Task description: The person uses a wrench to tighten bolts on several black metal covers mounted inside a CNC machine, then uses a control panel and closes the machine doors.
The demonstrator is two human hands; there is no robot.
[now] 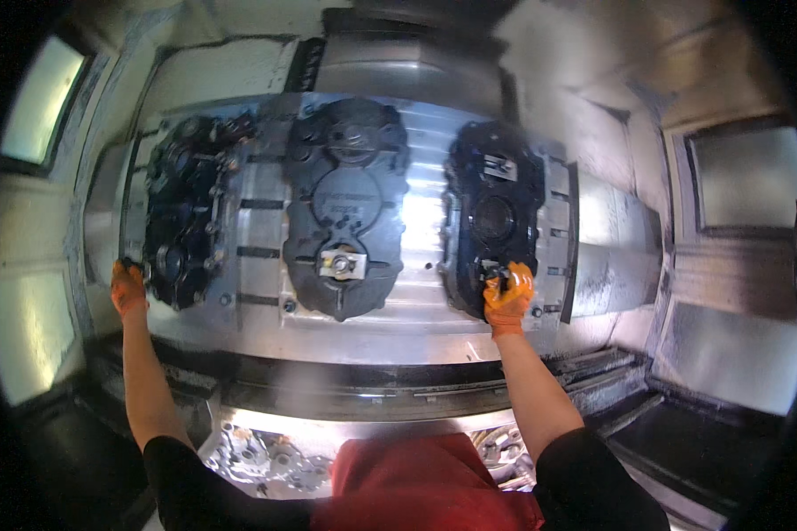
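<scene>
Right casting (491,221) — dark, rigid, likely heavy, oily-slick; right hand (508,292) closed on its lower clamp (494,273), left hand (128,285) gripping left casting (181,208) edge — best held by rims.

Fixture plate (416,257): upright, grey metal, slotted.
Castings: three dark housings, left (181,212), middle (345,212), right (491,217).
Left hand (128,288): orange glove, at left casting's lower edge.
Right hand (507,292): orange glove, grip on right casting's lower clamp (496,274).

three castings (344,217) side by side on the fixture plate (421,314), left hand (128,288) at plate's left edge, right hand (507,292) on the rightmost casting (491,212)
</scene>
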